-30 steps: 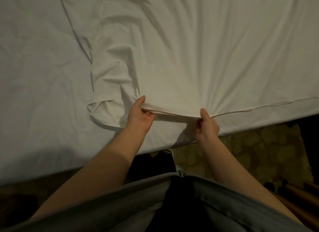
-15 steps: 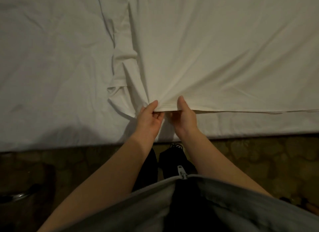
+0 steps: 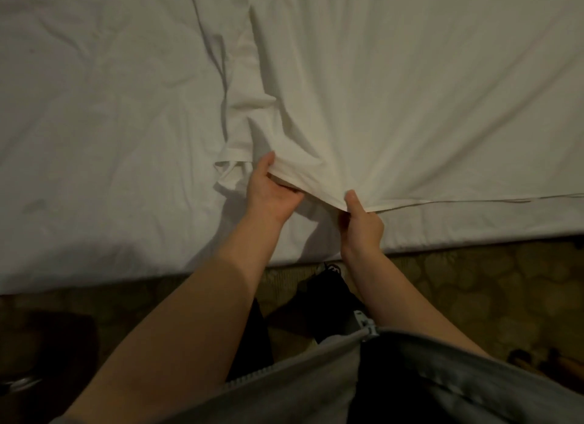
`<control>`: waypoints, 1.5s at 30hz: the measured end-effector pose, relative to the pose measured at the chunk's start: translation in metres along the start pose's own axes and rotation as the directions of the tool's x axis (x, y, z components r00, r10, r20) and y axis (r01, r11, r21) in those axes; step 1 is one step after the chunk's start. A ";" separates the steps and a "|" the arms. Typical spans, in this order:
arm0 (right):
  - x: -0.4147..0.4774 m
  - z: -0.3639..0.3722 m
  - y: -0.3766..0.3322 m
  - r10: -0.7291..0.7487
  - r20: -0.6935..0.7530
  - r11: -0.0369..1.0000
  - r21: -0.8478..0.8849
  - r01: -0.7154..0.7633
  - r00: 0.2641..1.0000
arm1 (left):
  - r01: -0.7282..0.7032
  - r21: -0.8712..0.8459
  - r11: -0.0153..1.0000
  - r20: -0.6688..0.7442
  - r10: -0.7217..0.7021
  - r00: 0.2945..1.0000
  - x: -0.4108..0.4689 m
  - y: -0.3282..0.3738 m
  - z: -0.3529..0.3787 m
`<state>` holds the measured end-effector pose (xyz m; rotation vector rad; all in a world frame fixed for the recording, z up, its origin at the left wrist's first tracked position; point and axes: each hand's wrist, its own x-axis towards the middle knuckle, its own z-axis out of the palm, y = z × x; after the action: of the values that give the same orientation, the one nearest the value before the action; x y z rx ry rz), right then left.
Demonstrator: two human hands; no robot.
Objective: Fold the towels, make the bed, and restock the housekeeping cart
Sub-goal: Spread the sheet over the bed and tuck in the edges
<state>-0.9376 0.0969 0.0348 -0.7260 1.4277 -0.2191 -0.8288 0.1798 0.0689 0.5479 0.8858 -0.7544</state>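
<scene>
Pinches the near hem of a loose white cotton top sheet point(image 3: 395, 92) with both hands, just below the centre of the view. Grips with the left hand point(image 3: 270, 199) at 9 o'clock of the pair, thumb laid on top of the cloth and fingers tucked under the hem, hidden there, so cannot tell how far spread. Grips with the right hand point(image 3: 361, 226) at 3 o'clock of the pair, thumb pressed down on the hem, fingers curled close together beneath it. Holds the two hands near each other but apart, with the hem raised off the bed between them.

Spread over the view from 12 to 3 o'clock, creases fanning out from the grip, a rumpled side edge running from 12 o'clock down to the left hand. Lies on a white fitted sheet point(image 3: 94, 123), left bare from 9 to 11 o'clock.

Shows dim patterned brownish carpet point(image 3: 474, 291) at 4 o'clock, a grey zip-front jacket point(image 3: 300, 379) at 6 o'clock, and a black laced shoe point(image 3: 328, 284) just above it.
</scene>
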 end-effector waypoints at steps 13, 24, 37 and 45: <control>-0.021 0.041 0.020 0.024 -0.155 0.979 0.204 0.008 0.988 | -0.090 0.232 0.968 -0.121 0.121 0.985 -0.024 0.098 -0.062; -0.084 0.137 0.090 0.020 -0.049 0.986 0.165 -0.011 0.999 | -0.121 0.480 0.869 -0.066 0.173 0.983 -0.042 0.107 -0.103; -0.080 0.124 0.100 -0.066 -0.075 0.996 0.059 0.071 0.995 | -0.174 0.207 0.963 -0.167 0.210 0.963 -0.019 0.153 -0.086; -0.088 0.123 0.104 -0.010 -0.135 0.999 -0.041 0.005 0.991 | -0.247 0.092 0.965 -0.226 0.262 0.938 -0.066 0.123 -0.131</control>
<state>-0.8647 0.2647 0.0441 -0.7614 1.5627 -0.2498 -0.8232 0.3711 0.0695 0.8040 0.9899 -0.4873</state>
